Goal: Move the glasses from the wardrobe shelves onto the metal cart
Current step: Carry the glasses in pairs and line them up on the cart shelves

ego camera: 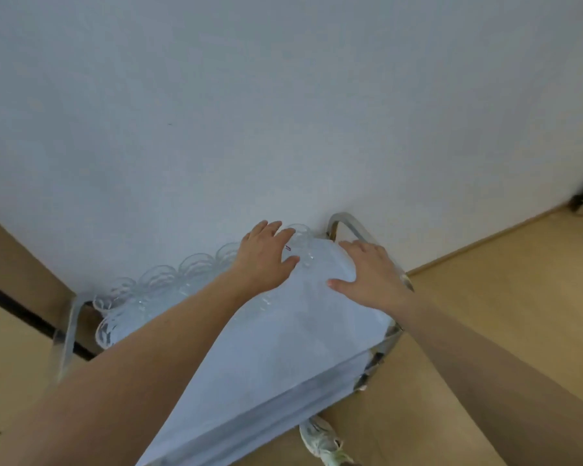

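Observation:
A row of several clear glasses (pixel 159 280) stands along the far edge of the metal cart (pixel 283 348), against the wall. My left hand (pixel 266 257) reaches over the cart to the rightmost glass (pixel 303 243). Its fingers lie over the rim and its thumb is at the near side of that glass. My right hand (pixel 371 274) rests flat on the cart's shiny top near the right handle, fingers straight, holding nothing. My left forearm hides part of the row.
A white wall (pixel 283 112) rises right behind the cart. The cart's curved metal handles stand at its right end (pixel 344 220) and left end (pixel 68 331). Wood floor (pixel 485 297) lies all around, and a pale shoe (pixel 320 438) shows below the cart's near edge.

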The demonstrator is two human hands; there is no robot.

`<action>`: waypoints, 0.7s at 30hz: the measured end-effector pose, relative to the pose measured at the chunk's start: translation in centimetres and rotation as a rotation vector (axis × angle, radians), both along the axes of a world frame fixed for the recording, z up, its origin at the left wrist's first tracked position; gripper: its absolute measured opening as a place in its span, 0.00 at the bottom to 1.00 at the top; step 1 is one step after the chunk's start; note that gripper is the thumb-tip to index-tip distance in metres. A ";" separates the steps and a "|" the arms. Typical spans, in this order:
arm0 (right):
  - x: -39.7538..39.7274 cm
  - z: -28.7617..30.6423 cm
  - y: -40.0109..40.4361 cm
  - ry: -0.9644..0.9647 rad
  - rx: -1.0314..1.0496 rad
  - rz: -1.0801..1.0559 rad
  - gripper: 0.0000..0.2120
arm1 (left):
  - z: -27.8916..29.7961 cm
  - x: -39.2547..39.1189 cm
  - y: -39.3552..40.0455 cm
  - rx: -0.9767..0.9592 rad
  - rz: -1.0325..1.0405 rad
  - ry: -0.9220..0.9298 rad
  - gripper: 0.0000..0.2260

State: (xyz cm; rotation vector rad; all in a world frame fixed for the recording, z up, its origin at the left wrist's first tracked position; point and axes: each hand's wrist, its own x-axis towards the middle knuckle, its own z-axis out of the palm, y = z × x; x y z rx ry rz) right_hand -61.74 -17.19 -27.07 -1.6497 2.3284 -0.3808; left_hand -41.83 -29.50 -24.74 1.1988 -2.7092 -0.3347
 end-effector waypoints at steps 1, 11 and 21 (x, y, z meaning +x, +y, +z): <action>-0.8 0.5 1.1 -0.005 -0.003 -0.028 0.44 | 0.4 -1.2 0.8 -0.006 -0.034 0.002 0.28; -11.9 4.5 11.8 0.062 -0.076 -0.331 0.44 | 4.5 -17.8 8.7 -0.103 -0.376 -0.015 0.29; -28.4 5.9 25.8 0.050 -0.064 -0.625 0.44 | 6.3 -39.2 20.5 -0.107 -0.662 -0.025 0.30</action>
